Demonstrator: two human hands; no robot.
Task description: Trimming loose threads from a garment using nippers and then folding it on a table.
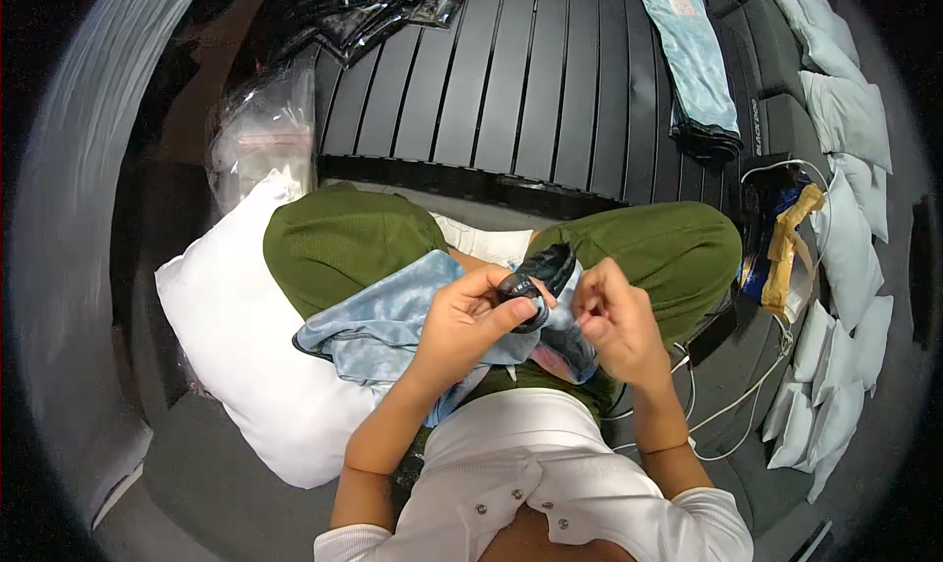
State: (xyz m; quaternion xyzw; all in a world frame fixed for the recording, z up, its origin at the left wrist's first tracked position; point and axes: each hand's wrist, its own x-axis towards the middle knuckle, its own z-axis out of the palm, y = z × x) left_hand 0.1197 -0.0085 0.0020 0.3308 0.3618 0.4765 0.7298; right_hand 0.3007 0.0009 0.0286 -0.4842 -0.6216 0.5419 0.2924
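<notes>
Across my lap lies a light blue, mottled cloth garment (373, 331) with black edging. My left hand (464, 324) is closed on its bunched black trim (521, 287), pinching a fold between thumb and fingers. The rest of the garment hangs down over my crossed legs, and a pinkish patch shows near its right end. My right hand (619, 324) is held just right of the trim, apart from it, with fingers curled into a pinch. Whatever those fingertips may hold is too small to tell.
A black slatted table (491, 81) stands ahead, bearing a folded blue cloth stack (693, 61) and shiny black packets (393, 12). A white pillow (285, 365) and clear plastic bags (265, 140) lie left. Right are white cables (732, 420), a torn box (786, 248) and several pale cushions (850, 238).
</notes>
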